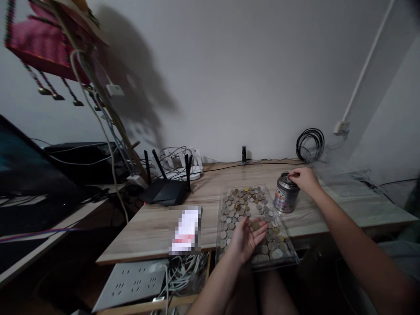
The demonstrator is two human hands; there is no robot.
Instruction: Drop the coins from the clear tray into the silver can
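Head view, partly soft: top-left corner is motion-blurred, a pink hanging thing [39, 48] with tassels, can't tell what it is. Phone-shaped object [185, 230] on the wooden table [147, 232] is pixelated, screen unreadable. Left hand [246, 236] palm up and open over the clear tray [254, 223], fingers spread, one coin [255, 225] lying in the palm; it hides the coins under it. Tray sits at the table's front edge, near end hanging just past it, full of mixed coins, too small to read any denomination. Right hand [303, 178] sits on top of the metal can [286, 192], fingertips pinched at the lid; can't tell whether they hold a coin, the fingers cover that spot. Can stands upright just right of the tray's far end; its label is colourful but no text legible. Black router [164, 190] with antennas up at the table's left rear, no brand readable. Cable coil [310, 144] on the wall behind the can. Power strip [129, 284] below the table edge, partly cut off by the frame.
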